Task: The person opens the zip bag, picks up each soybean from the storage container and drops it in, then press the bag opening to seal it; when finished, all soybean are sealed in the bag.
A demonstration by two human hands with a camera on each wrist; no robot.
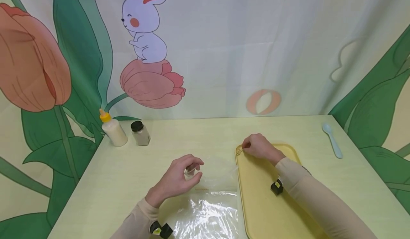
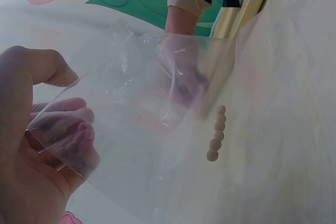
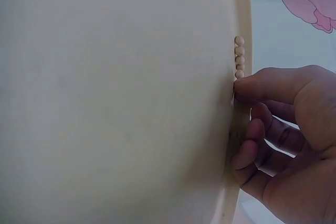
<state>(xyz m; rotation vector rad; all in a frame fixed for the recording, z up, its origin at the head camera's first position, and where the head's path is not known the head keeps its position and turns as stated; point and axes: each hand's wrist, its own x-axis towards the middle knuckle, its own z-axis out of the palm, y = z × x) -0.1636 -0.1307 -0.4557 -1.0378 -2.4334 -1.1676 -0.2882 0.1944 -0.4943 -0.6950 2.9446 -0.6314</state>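
Observation:
My left hand (image 1: pixel 176 178) holds the upper part of a clear plastic bag (image 1: pixel 208 214); in the left wrist view the film (image 2: pixel 142 156) crosses the curled fingers of this hand (image 2: pixel 42 124). Several small beige beads (image 2: pixel 219 126) form a line seen at the bag; whether they lie inside it is unclear. My right hand (image 1: pixel 259 147) reaches to the far left corner of the yellow tray (image 1: pixel 256 196). In the right wrist view, the thumb of this hand (image 3: pixel 294 135) touches the end of a row of beads (image 3: pixel 240 51) along the tray's edge. Anything between its fingertips is hidden.
A bottle with a yellow nozzle (image 1: pixel 116 132) and a black-capped jar (image 1: pixel 141 134) stand at the back left of the table (image 1: pixel 179 136). A light blue spoon (image 1: pixel 333 141) lies to the right of the tray. Behind the table hangs a printed cloth (image 1: pixel 217 54).

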